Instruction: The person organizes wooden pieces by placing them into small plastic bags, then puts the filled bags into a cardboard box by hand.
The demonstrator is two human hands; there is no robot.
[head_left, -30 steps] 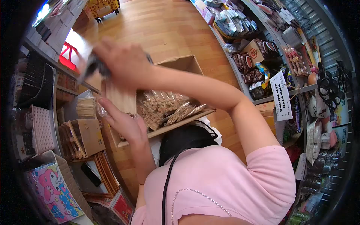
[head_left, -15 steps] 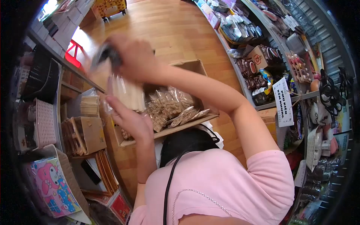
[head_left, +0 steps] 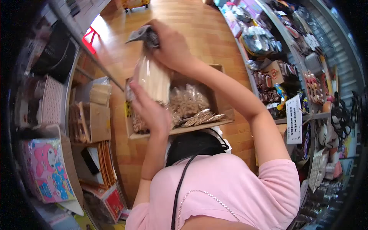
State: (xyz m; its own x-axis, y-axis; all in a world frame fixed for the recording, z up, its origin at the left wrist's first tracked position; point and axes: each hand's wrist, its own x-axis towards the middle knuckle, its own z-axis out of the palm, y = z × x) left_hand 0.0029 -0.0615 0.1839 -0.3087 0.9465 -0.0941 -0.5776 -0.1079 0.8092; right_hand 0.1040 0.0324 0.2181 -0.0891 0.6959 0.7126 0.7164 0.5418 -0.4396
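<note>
shop aisle | right hand (head_left: 170, 48) fingers pinch bag (head_left: 153, 78) top | left hand (head_left: 151, 111) spread, hiding base

A clear bag of pale wooden sticks (head_left: 153, 78) is held upright above an open cardboard box (head_left: 219, 94). Its gathered top is pinched by the right hand (head_left: 170, 46), while the left hand (head_left: 151, 111) is laid against its lower end with the fingers (head_left: 138, 92) stretched out. Packets of small wooden pieces (head_left: 188, 101) are seen inside the box, and a black bag (head_left: 193, 143) lies just below it on the wooden floor (head_left: 199, 34).
</note>
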